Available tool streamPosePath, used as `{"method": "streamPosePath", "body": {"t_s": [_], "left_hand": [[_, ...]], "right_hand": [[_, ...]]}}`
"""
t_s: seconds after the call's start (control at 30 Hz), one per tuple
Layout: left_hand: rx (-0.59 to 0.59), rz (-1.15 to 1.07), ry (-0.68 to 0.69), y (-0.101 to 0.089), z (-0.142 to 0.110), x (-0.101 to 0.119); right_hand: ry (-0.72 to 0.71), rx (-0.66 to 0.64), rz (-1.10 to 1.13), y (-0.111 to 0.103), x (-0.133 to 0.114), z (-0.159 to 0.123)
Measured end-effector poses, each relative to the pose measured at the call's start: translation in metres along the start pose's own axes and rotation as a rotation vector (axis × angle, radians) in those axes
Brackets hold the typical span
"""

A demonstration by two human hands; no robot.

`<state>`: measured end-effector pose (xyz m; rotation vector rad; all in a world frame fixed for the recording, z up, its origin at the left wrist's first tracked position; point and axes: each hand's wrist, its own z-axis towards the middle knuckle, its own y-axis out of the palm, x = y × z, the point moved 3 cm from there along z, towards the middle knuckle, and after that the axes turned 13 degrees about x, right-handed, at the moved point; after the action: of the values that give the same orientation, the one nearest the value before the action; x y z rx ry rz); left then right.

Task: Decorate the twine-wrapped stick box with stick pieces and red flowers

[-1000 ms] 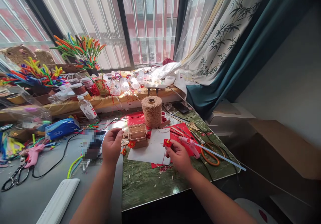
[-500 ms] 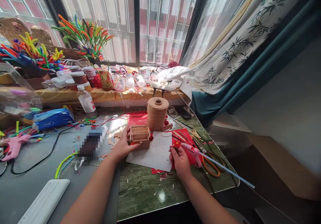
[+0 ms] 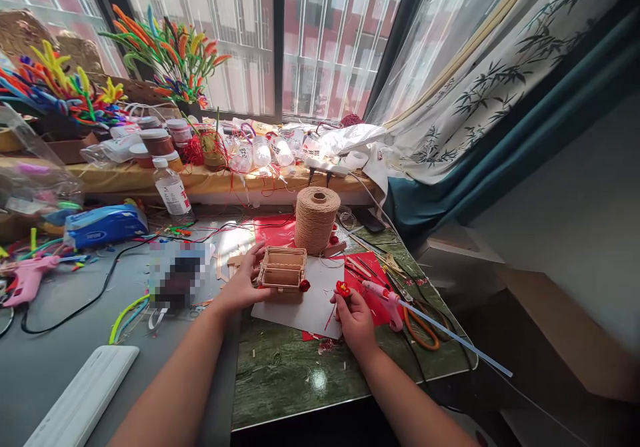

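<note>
My left hand (image 3: 243, 285) grips the left side of a small box made of wooden sticks (image 3: 283, 269) and tilts it up over a white sheet (image 3: 305, 303). A small red flower (image 3: 304, 285) is stuck on the box's lower right corner. My right hand (image 3: 354, 313) pinches another small red flower (image 3: 343, 289) with a thin red stem hanging from it, just right of the box. A pink glue gun (image 3: 384, 296) with a long clear glue stick lies right beside that hand.
A spool of jute twine (image 3: 316, 219) stands behind the box. Orange-handled scissors (image 3: 419, 330) and red paper lie at the right. A second pink glue gun (image 3: 27, 280), a blue pack (image 3: 103, 223), a bottle (image 3: 171, 192) and bright pipe-cleaner bunches (image 3: 170, 53) crowd the left.
My left hand reached forward from mid-air, took hold of the stick box and tipped it up. My right hand, with the red flower, dipped to the table and rose again near the box.
</note>
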<state>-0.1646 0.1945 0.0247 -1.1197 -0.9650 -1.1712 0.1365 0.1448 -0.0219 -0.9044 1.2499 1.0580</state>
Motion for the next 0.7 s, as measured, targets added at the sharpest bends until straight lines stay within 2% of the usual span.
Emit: {"method": "streamPosePath", "body": {"t_s": [0.17, 0.33, 0.43, 0.53, 0.7], "left_hand": [[-0.244, -0.105, 0.01, 0.012, -0.013, 0.015], [-0.425, -0.059, -0.04, 0.021, -0.022, 0.014], [-0.536, -0.064, -0.024, 0.027, -0.027, 0.017], [-0.617, -0.055, -0.014, 0.032, -0.031, 0.022], [-0.671, -0.007, -0.041, 0.033, -0.032, 0.021]], "right_hand": [[-0.024, 0.0, 0.038, 0.0, -0.004, 0.002], [-0.03, 0.037, 0.075, -0.001, -0.005, 0.004], [-0.042, 0.093, 0.119, -0.003, -0.009, 0.005], [-0.094, 0.135, 0.201, -0.003, -0.025, 0.011], [-0.217, 0.061, 0.27, 0.012, -0.07, 0.027]]}}
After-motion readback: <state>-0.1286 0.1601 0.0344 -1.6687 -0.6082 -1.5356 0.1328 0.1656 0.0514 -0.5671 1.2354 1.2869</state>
